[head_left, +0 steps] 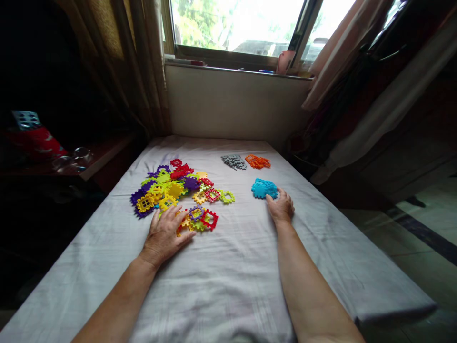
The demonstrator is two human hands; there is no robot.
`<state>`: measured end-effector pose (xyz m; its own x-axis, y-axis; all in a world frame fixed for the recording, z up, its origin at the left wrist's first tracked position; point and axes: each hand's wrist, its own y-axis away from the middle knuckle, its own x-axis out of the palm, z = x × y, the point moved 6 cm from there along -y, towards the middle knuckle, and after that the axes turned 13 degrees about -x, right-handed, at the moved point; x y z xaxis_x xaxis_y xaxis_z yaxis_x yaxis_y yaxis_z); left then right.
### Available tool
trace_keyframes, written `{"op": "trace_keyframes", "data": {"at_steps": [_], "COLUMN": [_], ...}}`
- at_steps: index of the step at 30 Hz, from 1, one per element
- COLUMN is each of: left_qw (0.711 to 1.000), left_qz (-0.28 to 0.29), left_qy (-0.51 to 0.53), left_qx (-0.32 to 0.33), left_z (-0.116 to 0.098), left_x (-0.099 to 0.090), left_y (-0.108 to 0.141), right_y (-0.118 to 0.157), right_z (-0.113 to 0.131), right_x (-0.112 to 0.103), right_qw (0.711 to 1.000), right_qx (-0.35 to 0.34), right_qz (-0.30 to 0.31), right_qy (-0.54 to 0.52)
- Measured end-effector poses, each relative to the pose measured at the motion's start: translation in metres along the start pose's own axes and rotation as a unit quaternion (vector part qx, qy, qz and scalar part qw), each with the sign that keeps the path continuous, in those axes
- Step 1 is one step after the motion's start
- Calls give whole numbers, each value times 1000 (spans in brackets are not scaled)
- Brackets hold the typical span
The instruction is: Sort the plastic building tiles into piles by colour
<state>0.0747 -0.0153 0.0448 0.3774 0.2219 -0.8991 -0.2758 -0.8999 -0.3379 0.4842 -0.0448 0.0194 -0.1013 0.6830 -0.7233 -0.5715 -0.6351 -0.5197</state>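
A mixed pile of purple, yellow, green and red plastic tiles [162,183] lies on the left part of the cloth. My left hand [167,234] rests at its near edge with fingers spread, over some yellow and red pieces. Just right of those fingers are a red square frame [214,219] and a purple frame. My right hand [281,206] touches the near right side of a blue tile pile [263,188], its thumb and fingers apart around the edge. Farther back sit a grey pile [233,162] and an orange pile [257,162], side by side.
A pale cloth [228,276] with wrinkles covers the table. At the far left, a dark side table holds a red item [35,143] and glass objects [73,161]. Curtains and a window [235,24] stand behind; clothes hang at right.
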Motion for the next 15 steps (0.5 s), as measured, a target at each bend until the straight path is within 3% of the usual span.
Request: {"op": "trace_keyframes", "data": {"at_steps": [9,15], "left_qw": [995,991], "left_qz": [-51,-46], "left_qy": [2,0], "left_qx": [-87,-128], "left_z": [35,60], "left_x": [-27,-20], "left_y": [-10,-15], "right_y": [1,1], "right_z": [-1,-1], "right_x": [0,0], "right_qw": [1000,1000], "right_qx": [9,11], "right_qz": [16,23], "right_qy": [7,4]}}
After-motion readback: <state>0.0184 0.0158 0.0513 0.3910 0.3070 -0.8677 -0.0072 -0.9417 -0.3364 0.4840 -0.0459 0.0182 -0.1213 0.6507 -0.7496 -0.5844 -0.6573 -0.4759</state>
